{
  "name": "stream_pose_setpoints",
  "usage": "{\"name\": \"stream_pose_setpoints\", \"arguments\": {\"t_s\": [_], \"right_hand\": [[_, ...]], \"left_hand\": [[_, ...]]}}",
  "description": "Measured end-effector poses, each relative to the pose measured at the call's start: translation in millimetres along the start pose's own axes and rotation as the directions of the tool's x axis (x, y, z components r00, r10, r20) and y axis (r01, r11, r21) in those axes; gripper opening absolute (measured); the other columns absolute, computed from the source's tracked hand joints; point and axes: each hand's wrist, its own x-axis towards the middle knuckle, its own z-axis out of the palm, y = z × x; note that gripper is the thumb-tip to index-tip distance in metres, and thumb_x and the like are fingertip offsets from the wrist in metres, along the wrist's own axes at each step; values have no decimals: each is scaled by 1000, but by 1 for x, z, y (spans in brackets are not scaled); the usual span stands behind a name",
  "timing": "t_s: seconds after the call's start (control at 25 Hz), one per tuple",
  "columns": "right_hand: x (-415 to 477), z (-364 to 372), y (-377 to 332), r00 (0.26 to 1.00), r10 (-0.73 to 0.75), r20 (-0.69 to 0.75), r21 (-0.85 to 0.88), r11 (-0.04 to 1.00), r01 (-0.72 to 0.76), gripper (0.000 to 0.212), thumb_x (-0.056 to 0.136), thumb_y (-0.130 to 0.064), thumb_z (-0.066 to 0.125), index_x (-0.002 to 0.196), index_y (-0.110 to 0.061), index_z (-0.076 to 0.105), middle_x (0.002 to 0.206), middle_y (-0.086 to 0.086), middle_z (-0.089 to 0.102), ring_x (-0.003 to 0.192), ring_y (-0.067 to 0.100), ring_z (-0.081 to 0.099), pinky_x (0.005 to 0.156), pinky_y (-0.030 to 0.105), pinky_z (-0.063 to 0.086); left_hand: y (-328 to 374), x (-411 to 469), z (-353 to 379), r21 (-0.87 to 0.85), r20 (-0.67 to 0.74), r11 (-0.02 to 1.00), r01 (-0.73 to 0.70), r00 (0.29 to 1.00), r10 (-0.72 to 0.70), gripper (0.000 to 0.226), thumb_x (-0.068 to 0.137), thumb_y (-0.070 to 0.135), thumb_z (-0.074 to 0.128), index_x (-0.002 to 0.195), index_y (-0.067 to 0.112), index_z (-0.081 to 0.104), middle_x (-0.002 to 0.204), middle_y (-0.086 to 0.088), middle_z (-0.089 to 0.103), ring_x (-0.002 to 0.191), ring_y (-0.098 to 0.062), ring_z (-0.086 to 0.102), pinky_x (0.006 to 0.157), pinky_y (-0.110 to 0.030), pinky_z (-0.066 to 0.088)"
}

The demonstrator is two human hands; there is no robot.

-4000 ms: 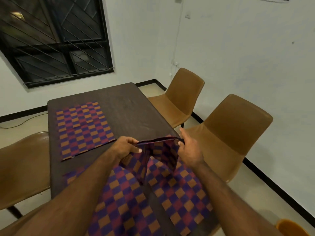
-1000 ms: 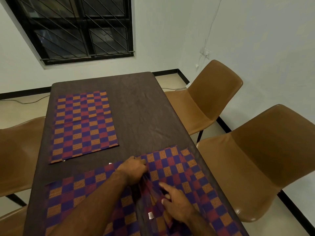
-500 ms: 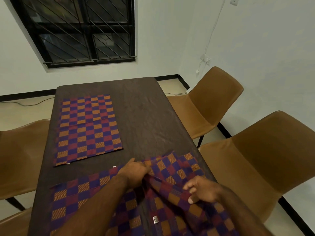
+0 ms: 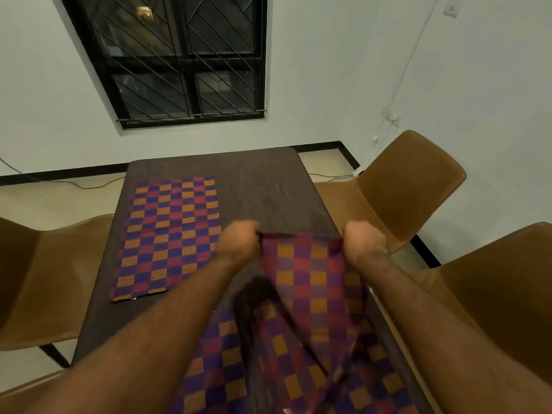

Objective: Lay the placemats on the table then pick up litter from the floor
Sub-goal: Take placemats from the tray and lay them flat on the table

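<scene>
A checkered purple, red and orange placemat (image 4: 307, 273) is lifted above the near end of the dark table (image 4: 263, 189). My left hand (image 4: 239, 243) grips its far left corner and my right hand (image 4: 363, 245) grips its far right corner, so the cloth hangs toward me. More checkered placemat cloth (image 4: 215, 369) lies flat on the table under my arms. Another placemat (image 4: 170, 234) lies flat on the table's far left side. No litter is visible.
Brown chairs stand on both sides: two on the right (image 4: 400, 189) (image 4: 493, 309) and one on the left (image 4: 44, 279). A barred dark window (image 4: 179, 61) is in the far wall. Cables (image 4: 74, 185) run along the floor by the wall.
Both hands have taken hold of a placemat's far corners and raised it off the table; half a second ago it lay bunched with my right hand loose above it.
</scene>
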Motion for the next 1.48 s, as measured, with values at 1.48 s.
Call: {"name": "stream_pose_setpoints", "arguments": {"t_s": [1.48], "right_hand": [[101,133,-1,959,-277,64,500,840,210,48,84,-9,61,129,-23,52,123,5,55,119,26,55,103,36,46]], "left_hand": [[-60,33,108,205,57,978,31,997,-43,17,100,26,51,112,28,62,113,2,65,101,-17,63,89,-39,57]]}}
